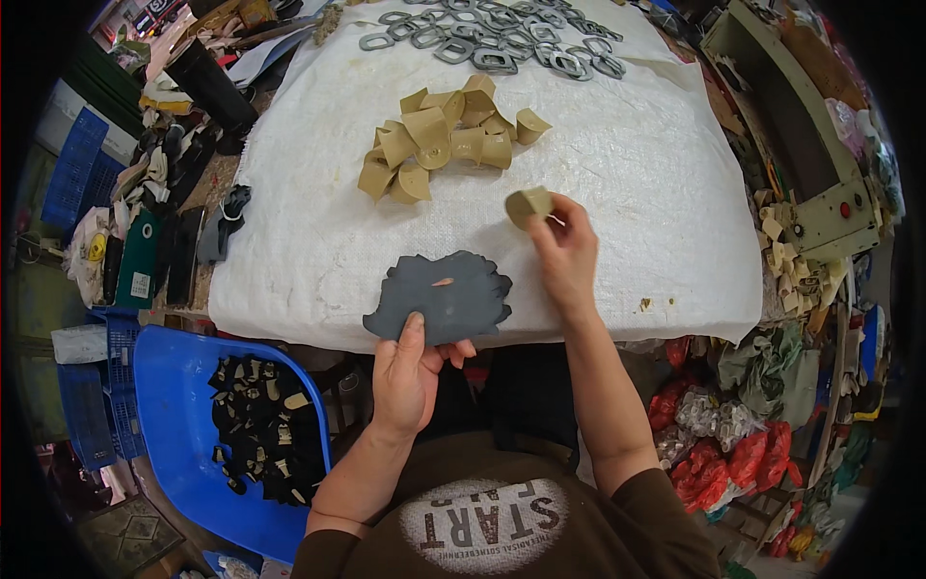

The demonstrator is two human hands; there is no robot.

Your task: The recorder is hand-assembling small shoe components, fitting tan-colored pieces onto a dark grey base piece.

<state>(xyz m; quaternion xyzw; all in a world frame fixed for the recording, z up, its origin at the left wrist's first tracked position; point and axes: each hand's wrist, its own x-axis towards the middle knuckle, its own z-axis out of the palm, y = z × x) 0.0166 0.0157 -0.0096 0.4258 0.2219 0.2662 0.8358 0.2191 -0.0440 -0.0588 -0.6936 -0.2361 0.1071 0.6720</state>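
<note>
My left hand [407, 372] grips the near edge of a fanned stack of dark grey flat cut pieces [444, 294], thumb on top, over the front edge of the white-covered table [617, 193]. My right hand [564, 253] pinches a folded tan piece [528, 205] between thumb and fingers, just above the table to the right of the stack. Further back lies a pile of several folded tan pieces [444, 135]. Beyond it, several grey ring-shaped pieces [502, 39] are spread out.
A blue plastic tub [178, 425] at lower left holds several black cut pieces [265, 425]. Dark scraps and tools [164, 232] crowd the table's left side. A beige machine [820, 174] stands at the right, with red and clear bags [723, 444] below it.
</note>
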